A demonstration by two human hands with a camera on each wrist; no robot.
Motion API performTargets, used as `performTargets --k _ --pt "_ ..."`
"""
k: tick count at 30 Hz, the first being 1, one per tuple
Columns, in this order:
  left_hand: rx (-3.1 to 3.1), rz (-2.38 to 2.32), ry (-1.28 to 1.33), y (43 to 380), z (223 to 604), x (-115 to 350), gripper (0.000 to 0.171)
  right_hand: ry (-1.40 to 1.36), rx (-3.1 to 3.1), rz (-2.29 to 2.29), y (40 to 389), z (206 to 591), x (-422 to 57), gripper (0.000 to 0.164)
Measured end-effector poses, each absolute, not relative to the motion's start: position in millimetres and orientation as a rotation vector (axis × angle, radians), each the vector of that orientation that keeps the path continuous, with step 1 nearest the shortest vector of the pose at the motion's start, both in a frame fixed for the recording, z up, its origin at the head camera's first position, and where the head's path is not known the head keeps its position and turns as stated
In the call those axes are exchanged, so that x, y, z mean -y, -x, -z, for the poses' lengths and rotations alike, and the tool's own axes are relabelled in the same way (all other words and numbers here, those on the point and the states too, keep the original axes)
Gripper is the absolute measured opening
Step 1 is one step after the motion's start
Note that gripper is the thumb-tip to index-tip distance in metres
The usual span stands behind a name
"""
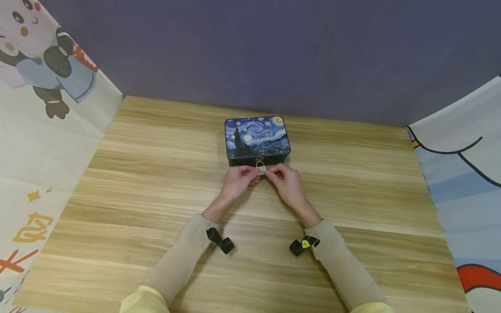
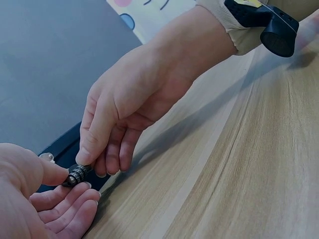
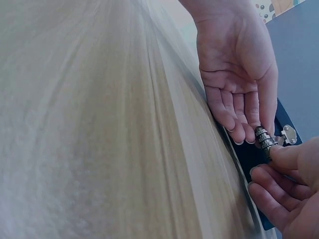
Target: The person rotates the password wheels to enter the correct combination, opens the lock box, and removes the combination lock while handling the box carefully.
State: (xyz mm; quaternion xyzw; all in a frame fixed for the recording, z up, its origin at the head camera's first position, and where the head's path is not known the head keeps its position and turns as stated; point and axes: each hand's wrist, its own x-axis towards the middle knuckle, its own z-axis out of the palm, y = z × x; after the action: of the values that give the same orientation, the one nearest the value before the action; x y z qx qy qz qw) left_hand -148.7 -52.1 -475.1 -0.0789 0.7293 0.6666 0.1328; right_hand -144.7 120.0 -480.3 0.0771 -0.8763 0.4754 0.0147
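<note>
A small combination padlock (image 1: 262,169) hangs at the front of a dark tin box (image 1: 257,138) with a starry-night picture on its lid, which is down. My left hand (image 1: 239,181) pinches one end of the padlock between thumb and fingers. At the other end, my right hand (image 1: 290,184) pinches it too. Ringed number dials (image 3: 263,137) show between the fingertips in the right wrist view. The shackle reaches up to a metal clasp (image 3: 288,135) on the box front. Whether the shackle is locked cannot be told.
The box stands on a wood-grain table (image 1: 164,174) toward its back edge. Behind it rises a dark blue-grey wall (image 1: 250,52). Cartoon-printed panels (image 1: 43,143) flank the table. Black wrist cameras (image 1: 221,241) are strapped over both sleeves.
</note>
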Motion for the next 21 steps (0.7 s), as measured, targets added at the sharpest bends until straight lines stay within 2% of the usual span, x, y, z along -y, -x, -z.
performTargets --k 21 --pt "-2.14 -1.928 0.22 147.1 476.8 51.6 0.023 -0.259 2.721 -1.508 144.5 482.7 -120.3 0.012"
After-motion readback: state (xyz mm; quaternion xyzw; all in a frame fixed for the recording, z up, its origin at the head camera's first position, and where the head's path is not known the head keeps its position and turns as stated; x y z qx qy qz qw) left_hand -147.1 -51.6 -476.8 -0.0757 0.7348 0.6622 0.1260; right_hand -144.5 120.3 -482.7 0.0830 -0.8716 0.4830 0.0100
